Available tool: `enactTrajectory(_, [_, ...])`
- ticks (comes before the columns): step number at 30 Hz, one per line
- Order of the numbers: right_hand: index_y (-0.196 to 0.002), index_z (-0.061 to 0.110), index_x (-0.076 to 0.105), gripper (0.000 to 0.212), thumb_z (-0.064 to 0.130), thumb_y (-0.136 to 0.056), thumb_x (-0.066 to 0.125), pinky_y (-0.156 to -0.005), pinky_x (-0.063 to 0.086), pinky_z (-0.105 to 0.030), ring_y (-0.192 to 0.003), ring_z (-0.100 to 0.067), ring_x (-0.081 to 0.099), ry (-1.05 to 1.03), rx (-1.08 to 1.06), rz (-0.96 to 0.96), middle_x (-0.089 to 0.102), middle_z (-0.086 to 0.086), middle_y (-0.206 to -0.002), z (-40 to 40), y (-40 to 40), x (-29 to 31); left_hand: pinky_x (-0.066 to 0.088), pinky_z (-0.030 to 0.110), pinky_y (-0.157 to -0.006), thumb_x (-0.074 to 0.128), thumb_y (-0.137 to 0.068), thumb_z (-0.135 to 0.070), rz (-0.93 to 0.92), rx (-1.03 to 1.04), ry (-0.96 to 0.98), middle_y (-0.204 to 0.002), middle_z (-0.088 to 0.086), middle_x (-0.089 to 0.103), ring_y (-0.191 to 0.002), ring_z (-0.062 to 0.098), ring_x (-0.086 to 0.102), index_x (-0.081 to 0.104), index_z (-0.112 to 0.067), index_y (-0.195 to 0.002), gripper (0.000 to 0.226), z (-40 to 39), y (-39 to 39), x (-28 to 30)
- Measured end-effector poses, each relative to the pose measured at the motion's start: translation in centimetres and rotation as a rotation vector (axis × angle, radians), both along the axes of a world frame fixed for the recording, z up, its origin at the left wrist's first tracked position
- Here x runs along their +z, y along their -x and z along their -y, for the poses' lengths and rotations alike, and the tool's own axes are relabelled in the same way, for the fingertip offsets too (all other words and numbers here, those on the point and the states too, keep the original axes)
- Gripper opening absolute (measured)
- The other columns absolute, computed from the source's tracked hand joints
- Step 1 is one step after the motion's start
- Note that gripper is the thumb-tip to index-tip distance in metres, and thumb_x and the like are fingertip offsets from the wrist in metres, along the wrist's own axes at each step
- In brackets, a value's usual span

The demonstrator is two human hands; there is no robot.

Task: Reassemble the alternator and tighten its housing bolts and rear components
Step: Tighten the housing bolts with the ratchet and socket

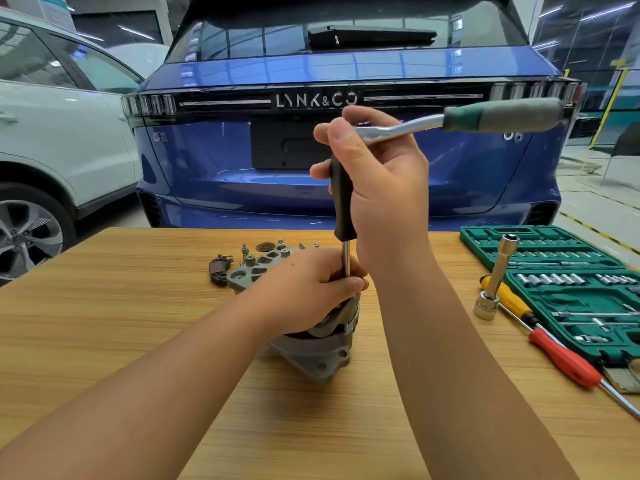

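Wooden table (104, 341) stands behind blue car (346, 181) in workshop.

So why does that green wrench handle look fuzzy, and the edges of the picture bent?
Head view: the ratchet handle is smeared, likely motion blur; the wide lens bows the edges, curving the table; ceiling lights glare on the blue car.

head view, from above, facing forward and down; close over wooden table (138, 341)
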State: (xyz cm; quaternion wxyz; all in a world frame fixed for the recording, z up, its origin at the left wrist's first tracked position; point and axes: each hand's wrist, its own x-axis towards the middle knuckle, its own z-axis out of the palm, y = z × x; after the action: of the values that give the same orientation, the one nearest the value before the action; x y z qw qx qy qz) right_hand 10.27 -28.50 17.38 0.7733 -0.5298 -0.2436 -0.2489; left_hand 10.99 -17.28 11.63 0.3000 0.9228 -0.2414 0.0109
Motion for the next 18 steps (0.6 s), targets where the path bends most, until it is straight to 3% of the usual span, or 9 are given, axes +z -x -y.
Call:
enactTrajectory(3, [-0.107, 0.015, 0.056, 0.01, 0.024, -0.105, 0.052, -0.063, 0.053, -0.025, -0.066, -0.018, 0.068, -0.024, 0.04, -0.079, 0.077, -0.006, -0.094, 0.3, -0.2, 0.2, 0.038, 0.017, -0.065, 0.055, -0.101, -0.042, -0.012, 0.017, 0.009, -0.072, -0.034, 0.062, -0.075, -0.025, 0.053, 0.057, -0.049, -0.09, 0.014, 0.3, -0.1, -0.1])
enactTrajectory(5, [-0.095, 0.016, 0.057, 0.025, 0.032, -0.108, 0.042, -0.067, 0.05, -0.032, -0.066, -0.02, 0.066, -0.03, 0.127, -0.155, 0.076, -0.006, -0.085, 0.5, -0.2, 0.5, 0.038, 0.015, -0.067, 0.056, -0.101, -0.042, -0.035, -0.007, 0.012, -0.076, -0.043, 0.06, -0.079, -0.026, 0.053, 0.058, -0.05, -0.087, 0.016, -0.1, -0.3, -0.1])
enactTrajectory(7, [-0.082, 0.014, 0.057, 0.036, 0.033, -0.106, 0.04, -0.066, 0.046, -0.034, -0.06, -0.022, 0.061, -0.097, 0.27, -0.251, 0.07, -0.008, -0.073, 0.7, 0.1, 1.0, 0.038, 0.014, -0.07, 0.056, -0.101, -0.04, -0.059, -0.047, 0.005, -0.083, -0.047, 0.059, -0.084, -0.027, 0.053, 0.059, -0.052, -0.087, 0.019, -0.5, -0.2, 0.1])
enactTrajectory(10, [-0.077, 0.011, 0.049, 0.03, 0.028, -0.102, 0.042, -0.057, 0.044, -0.029, -0.05, -0.021, 0.049, -0.136, 0.376, -0.412, 0.055, -0.008, -0.057, 0.9, -0.3, 2.6, 0.041, 0.013, -0.078, 0.056, -0.102, -0.037, -0.082, -0.069, 0.034, -0.096, -0.043, 0.063, -0.093, -0.024, 0.055, 0.066, -0.049, -0.096, 0.017, -0.8, -0.3, 0.2])
enactTrajectory(15, [-0.083, 0.017, 0.048, 0.018, 0.029, -0.096, 0.046, -0.082, 0.05, -0.04, -0.046, -0.017, 0.042, 0.272, 0.342, -0.603, 0.046, 0.003, -0.051, 0.8, -1.3, 5.1, 0.042, 0.013, -0.083, 0.053, -0.102, -0.038, -0.078, -0.039, 0.018, -0.102, -0.032, 0.068, -0.097, -0.023, 0.054, 0.069, -0.044, -0.107, 0.017, -0.6, -0.5, 0.1])
enactTrajectory(18, [-0.088, 0.016, 0.047, 0.01, 0.025, -0.092, 0.049, -0.072, 0.047, -0.035, -0.046, -0.017, 0.039, 0.34, 0.331, -0.606, 0.045, 0.003, -0.051, 0.6, -1.3, 5.3, 0.042, 0.013, -0.082, 0.053, -0.102, -0.038, -0.064, -0.028, 0.014, -0.102, -0.03, 0.068, -0.096, -0.02, 0.056, 0.069, -0.043, -0.109, 0.018, -0.4, -0.5, 0.1])
